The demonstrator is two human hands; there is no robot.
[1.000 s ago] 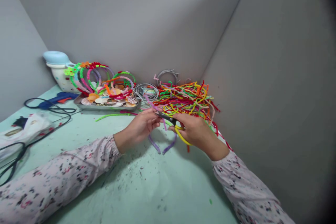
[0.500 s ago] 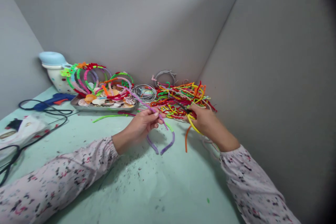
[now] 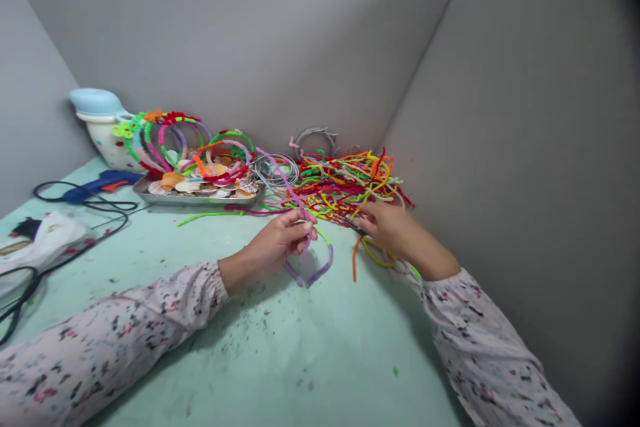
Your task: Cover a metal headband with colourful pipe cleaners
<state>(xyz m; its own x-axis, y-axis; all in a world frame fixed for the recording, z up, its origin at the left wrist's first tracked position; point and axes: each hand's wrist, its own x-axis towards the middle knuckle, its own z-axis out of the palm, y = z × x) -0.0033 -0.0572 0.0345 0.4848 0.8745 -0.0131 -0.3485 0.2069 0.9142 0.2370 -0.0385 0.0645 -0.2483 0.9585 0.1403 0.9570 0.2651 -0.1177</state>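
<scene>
My left hand (image 3: 280,240) pinches a purple-wrapped headband (image 3: 316,272) together with a long purple pipe cleaner (image 3: 281,175) that trails up and to the left from my fingertips. The headband's lower ends hang just above the green tabletop. My right hand (image 3: 393,228) is low at the edge of a heap of coloured pipe cleaners (image 3: 347,181). Its fingers are closed on scissors (image 3: 376,255) with yellow handles, whose dark blades point left. An orange pipe cleaner (image 3: 354,261) lies just left of this hand.
A metal tray (image 3: 150,192) of shells and decorated headbands stands at the back left, in front of a white jug with a blue lid (image 3: 100,121). A blue glue gun (image 3: 100,181), black cables (image 3: 75,232) and a white bag (image 3: 47,243) lie left. Bare wire headbands (image 3: 315,137) lean in the corner. Grey walls close in behind and right.
My right hand has pulled away from my left, moving right and down to the pile's edge with the scissors. My left hand has kept its hold on the purple headband and strand.
</scene>
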